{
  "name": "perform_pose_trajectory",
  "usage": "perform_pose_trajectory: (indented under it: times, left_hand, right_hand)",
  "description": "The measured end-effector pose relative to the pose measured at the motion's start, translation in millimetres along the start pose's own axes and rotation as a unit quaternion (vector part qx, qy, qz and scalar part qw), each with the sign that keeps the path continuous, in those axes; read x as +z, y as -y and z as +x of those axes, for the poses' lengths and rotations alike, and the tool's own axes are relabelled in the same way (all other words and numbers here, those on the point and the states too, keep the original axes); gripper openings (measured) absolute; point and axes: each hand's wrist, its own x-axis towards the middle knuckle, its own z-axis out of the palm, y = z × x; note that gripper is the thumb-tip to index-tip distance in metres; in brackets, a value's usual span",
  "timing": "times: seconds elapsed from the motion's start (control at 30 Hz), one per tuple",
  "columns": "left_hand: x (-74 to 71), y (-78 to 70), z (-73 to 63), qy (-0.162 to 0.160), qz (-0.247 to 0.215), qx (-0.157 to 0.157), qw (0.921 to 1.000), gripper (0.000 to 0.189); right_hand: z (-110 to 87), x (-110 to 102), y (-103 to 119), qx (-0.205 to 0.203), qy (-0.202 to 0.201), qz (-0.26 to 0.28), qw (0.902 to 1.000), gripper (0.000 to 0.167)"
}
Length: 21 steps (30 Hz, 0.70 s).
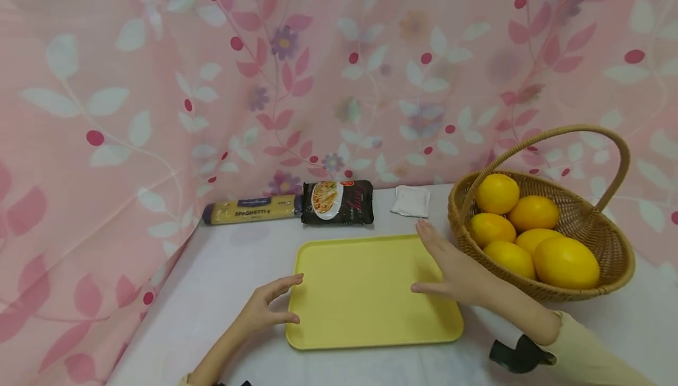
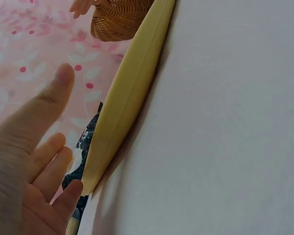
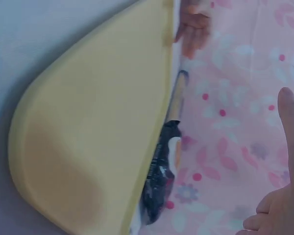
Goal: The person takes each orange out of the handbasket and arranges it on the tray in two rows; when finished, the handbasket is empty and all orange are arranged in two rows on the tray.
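Observation:
A yellow rectangular tray (image 1: pixel 371 292) lies flat on the white-covered table, with nothing on it. At its left edge is my left hand (image 1: pixel 265 306), thumb and fingers spread apart and holding nothing. In the left wrist view that hand (image 2: pixel 44 186) appears beside the rim of the tray (image 2: pixel 130 93); contact is hard to judge. My right hand (image 1: pixel 458 274) hovers over the tray's right side, fingers extended and thumb apart, also holding nothing. A shadow falls on the tray (image 3: pixel 103 107) in the right wrist view, where the right hand (image 3: pixel 279 200) is partly out of frame.
A wicker basket (image 1: pixel 614 245) with several yellow fruits (image 1: pixel 565 262) stands at the right, close to my right forearm. Behind the tray are a spaghetti pack (image 1: pixel 254 209), a black food packet (image 1: pixel 349 203) and a small white packet (image 1: pixel 412 201). A pink floral curtain (image 1: pixel 318 80) hangs behind.

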Motion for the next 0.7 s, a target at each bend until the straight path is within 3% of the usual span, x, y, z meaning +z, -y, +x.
perform_pose_trajectory:
  times: [0.13, 0.23, 0.4, 0.53, 0.7]
  left_hand:
    - [-0.1, 4.0, -1.7, 0.001, 0.025, -0.028, 0.9993, 0.051]
    - [-0.5, 16.0, -5.9, 0.002, 0.027, -0.05, 0.9984, 0.046]
    - [-2.2, 22.9, -7.5, 0.002, 0.004, -0.049, 0.9988, 0.044]
    - [-2.0, 22.2, -7.7, -0.019, 0.036, -0.056, 0.9976, 0.043]
    - [-1.3, 19.6, -7.9, -0.041, 0.123, -0.068, 0.9892, 0.041]
  right_hand:
    - [-4.7, -16, 1, 0.004, -0.004, 0.029, 0.9996, 0.097]
    - [-9.9, -28, 1, -0.004, -0.01, 0.053, 0.9986, 0.089]
    - [-15.2, -51, 0, -0.018, -0.021, 0.074, 0.9969, 0.079]
    - [-17.0, -67, -5, -0.038, -0.089, 0.075, 0.9924, 0.074]
    - [-21.7, -92, -13, -0.026, -0.182, 0.141, 0.9728, 0.052]
